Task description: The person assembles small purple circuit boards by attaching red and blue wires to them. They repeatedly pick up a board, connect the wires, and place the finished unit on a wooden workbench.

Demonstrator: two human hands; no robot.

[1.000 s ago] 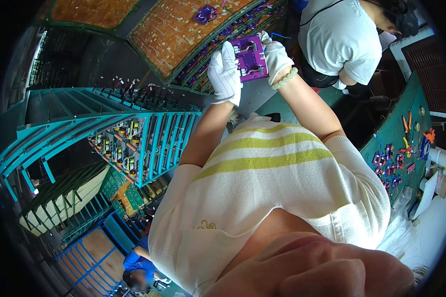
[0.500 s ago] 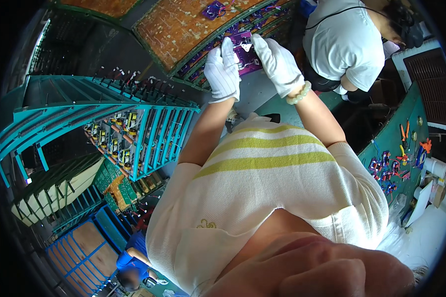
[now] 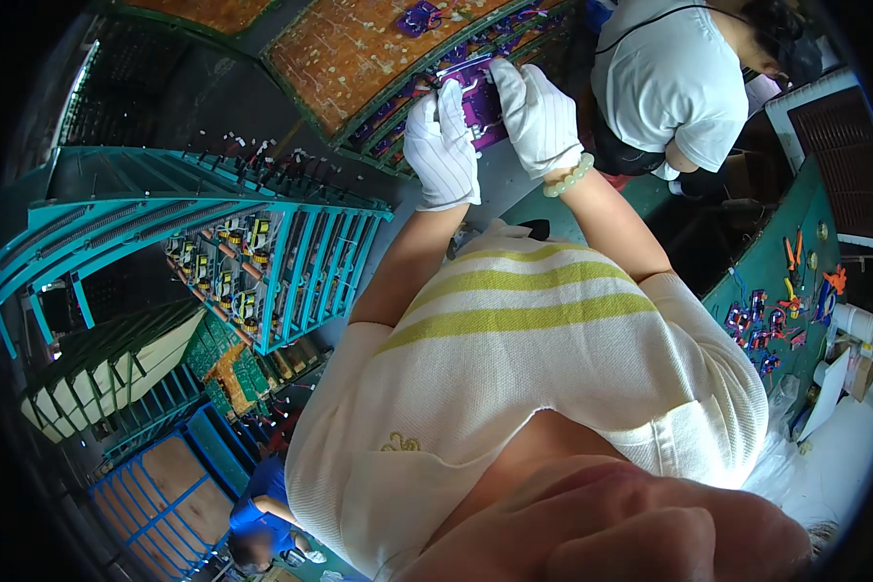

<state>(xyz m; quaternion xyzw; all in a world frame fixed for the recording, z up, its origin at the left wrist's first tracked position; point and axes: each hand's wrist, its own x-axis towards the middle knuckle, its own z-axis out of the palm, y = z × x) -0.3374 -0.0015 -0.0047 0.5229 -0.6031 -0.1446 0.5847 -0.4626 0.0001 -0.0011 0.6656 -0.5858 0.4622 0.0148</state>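
Between my two white-gloved hands is a purple circuit board (image 3: 482, 105), held up in front of the rack. My left hand (image 3: 442, 145) grips its left edge, thumb across the near face. On the opposite edge my right hand (image 3: 536, 118) is closed, with a pale bead bracelet at its wrist. Light-coloured parts or wires show on the board's face, too small to name. Just beyond it, a green-framed rack (image 3: 388, 145) carries several more purple boards. One purple board with wires (image 3: 419, 18) lies on the rack's brown top panel (image 3: 344, 60).
A co-worker in a white shirt (image 3: 664, 82) stands close at the right. A teal rack (image 3: 325, 262) with electronic parts is at the left. On a green table (image 3: 805, 209) at right lie pliers (image 3: 792, 254) and small purple assemblies (image 3: 755, 320). A person in blue (image 3: 262, 500) is at lower left.
The purple board has turned in my hands, showing a different arrangement of parts. My right hand has shifted slightly left and up; my left hand has moved a little right and down.
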